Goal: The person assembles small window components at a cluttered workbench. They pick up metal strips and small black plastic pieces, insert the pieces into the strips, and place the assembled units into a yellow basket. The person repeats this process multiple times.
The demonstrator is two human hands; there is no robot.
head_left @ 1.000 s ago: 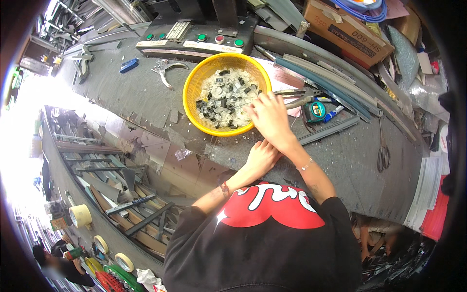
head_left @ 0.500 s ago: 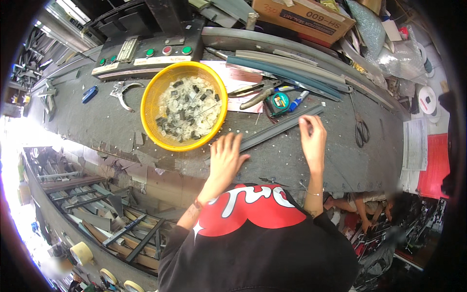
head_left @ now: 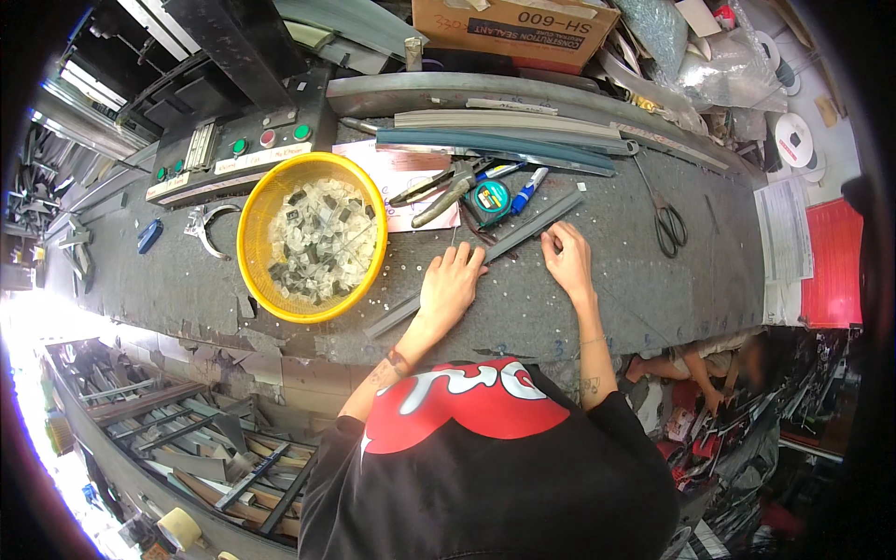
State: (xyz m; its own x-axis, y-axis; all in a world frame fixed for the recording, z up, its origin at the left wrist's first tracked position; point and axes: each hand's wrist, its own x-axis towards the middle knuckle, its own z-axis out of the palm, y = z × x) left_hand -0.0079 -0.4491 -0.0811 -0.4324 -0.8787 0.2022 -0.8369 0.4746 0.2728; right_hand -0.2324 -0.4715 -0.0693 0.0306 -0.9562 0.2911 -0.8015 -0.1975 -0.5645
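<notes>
On the dark bench in front of me lies a long grey grooved strip (head_left: 515,239), slanting from near left to far right. My left hand (head_left: 450,287) rests over its middle, fingers bent across it and the thumb partly hidden. A thin pin-like piece stands out beyond those fingertips. Beside the strip's far right part is my right hand (head_left: 567,261), thumb and forefinger pinched together; whatever may be between them is too small to make out. Left of my hands sits a yellow basket (head_left: 246,252) holding many small clear and dark pieces (head_left: 322,241).
Beyond the strip lie a teal tape measure (head_left: 491,197), a blue marker (head_left: 529,190) and pliers (head_left: 445,203). Black-handled scissors (head_left: 669,229) are at right. Long profiles (head_left: 504,149) and a button-panel machine (head_left: 245,159) line the back. Another person's hand (head_left: 714,399) shows lower right.
My head view has shifted and turned a little. My left hand has slid rightward along the strip, its fingers now bent over it. My right hand stays pinched, slightly closer to the left.
</notes>
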